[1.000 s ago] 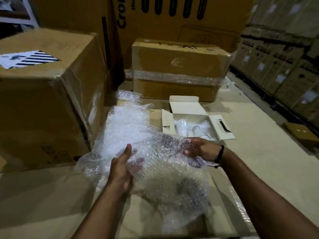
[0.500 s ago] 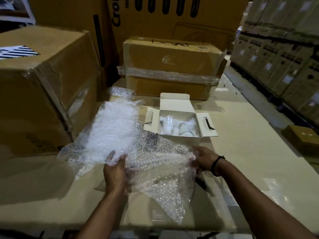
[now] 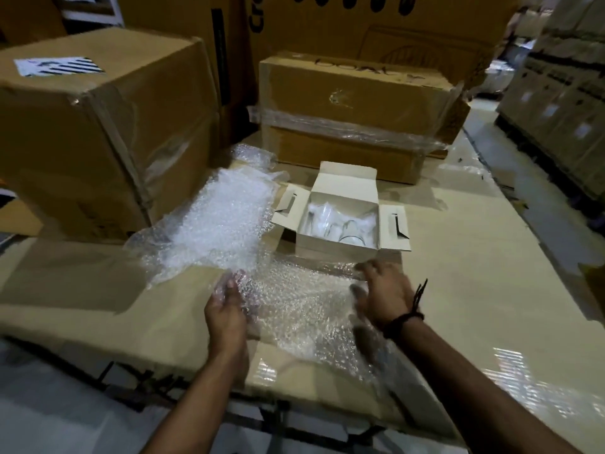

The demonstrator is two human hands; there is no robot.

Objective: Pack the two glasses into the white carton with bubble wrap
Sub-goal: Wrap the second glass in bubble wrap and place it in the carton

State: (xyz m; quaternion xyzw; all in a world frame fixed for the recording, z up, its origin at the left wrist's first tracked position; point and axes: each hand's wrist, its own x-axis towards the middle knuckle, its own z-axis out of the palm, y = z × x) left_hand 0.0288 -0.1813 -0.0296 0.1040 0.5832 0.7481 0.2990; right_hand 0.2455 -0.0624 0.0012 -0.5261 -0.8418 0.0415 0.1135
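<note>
Bubble wrap [image 3: 288, 299] spread flat on the bench [image 3: 458, 290], left hand [image 3: 226, 309] pinching its left edge, right hand [image 3: 383, 293] open and pressing its right edge, likely to smooth it for wrapping; glasses [image 3: 340, 222] in open white carton [image 3: 343, 188] just beyond.

The white carton [image 3: 340, 224] stood open-topped, its side flaps spread, reachable from above. Bubble wrap [image 3: 229, 231] crowded its left side and front. Brown boxes [image 3: 353, 116] walled off the far side; bare counter [image 3: 458, 273] lay open rightward.
</note>
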